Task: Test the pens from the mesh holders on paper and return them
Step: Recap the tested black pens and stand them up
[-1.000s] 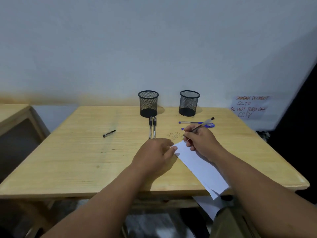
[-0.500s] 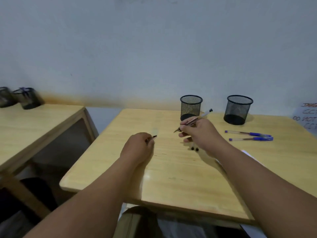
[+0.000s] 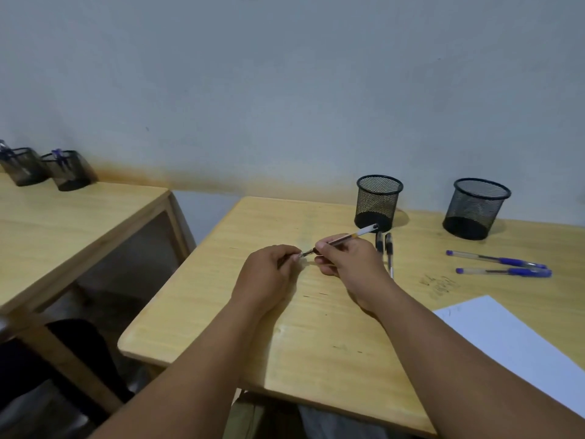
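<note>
My right hand [image 3: 351, 259] grips a clear-barrelled pen [image 3: 364, 231] with its tip pointing left. My left hand [image 3: 269, 275] is closed around a small dark pen cap, mostly hidden in the fingers, and the pen's tip meets those fingertips. Two black mesh holders stand at the back of the wooden table [image 3: 316, 331]: the left holder [image 3: 378, 201] just behind my right hand, the right holder [image 3: 478, 207] farther right. Both look empty. Two black pens [image 3: 388, 248] lie partly behind my right hand. A white paper sheet [image 3: 519, 346] lies at the right front.
Two blue pens [image 3: 503, 264] lie side by side right of the black ones. Ink scribbles mark the tabletop near the paper. A second wooden table [image 3: 63, 223] stands to the left, with two more mesh holders [image 3: 68, 171] holding pens by the wall.
My head turned left, then partly back. My left hand left the paper, picked the cap off the table's left side and came to the pen tip. My right hand lifted the pen off the paper.
</note>
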